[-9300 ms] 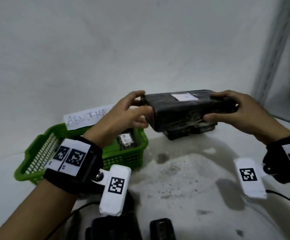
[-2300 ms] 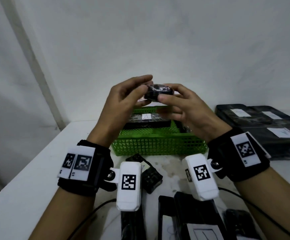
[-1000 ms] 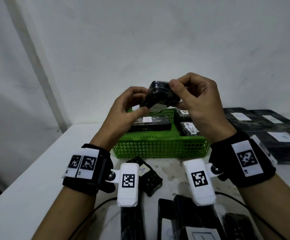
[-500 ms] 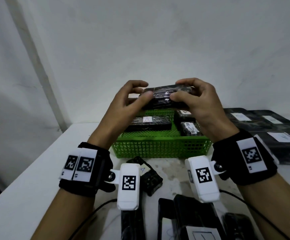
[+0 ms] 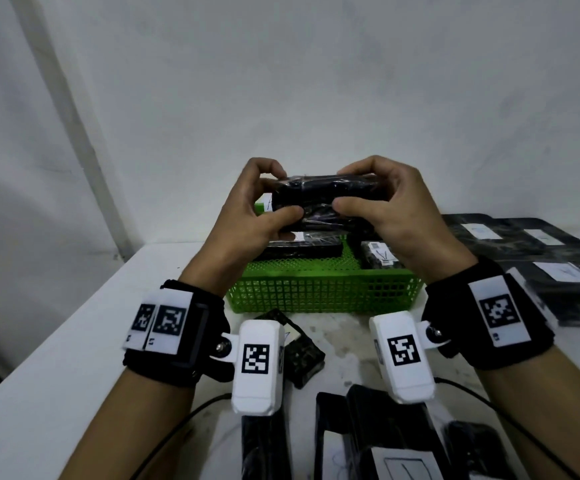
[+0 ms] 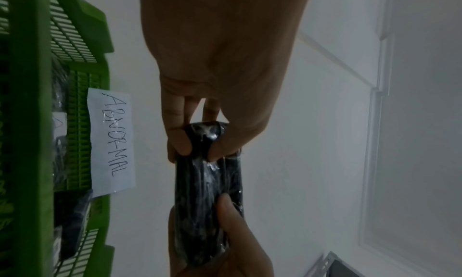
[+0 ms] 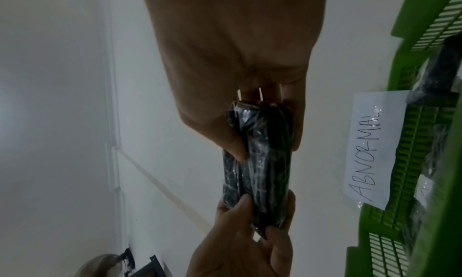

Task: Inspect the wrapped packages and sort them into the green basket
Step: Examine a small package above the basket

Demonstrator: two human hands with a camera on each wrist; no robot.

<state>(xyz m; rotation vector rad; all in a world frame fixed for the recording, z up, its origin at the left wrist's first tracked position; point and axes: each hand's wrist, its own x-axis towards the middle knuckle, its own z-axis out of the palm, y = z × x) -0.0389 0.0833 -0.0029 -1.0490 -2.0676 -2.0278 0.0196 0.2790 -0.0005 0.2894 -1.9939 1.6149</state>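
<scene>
progress: you're mid-sort, a few wrapped ones already in the green basket [image 5: 323, 292], more dark packs below your wrists | hold: left hand [image 5: 247, 216] and right hand [image 5: 396, 209] each pinch an end of the black wrapped package [image 5: 326, 195], thumbs near side | basket: just under your fingers, tagged ABNORMAL label [image 6: 111, 143]

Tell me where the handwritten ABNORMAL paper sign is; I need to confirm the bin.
In the left wrist view, the white ABNORMAL paper sign hangs on the green plastic basket's far wall, behind the held black wrapped package.
</scene>
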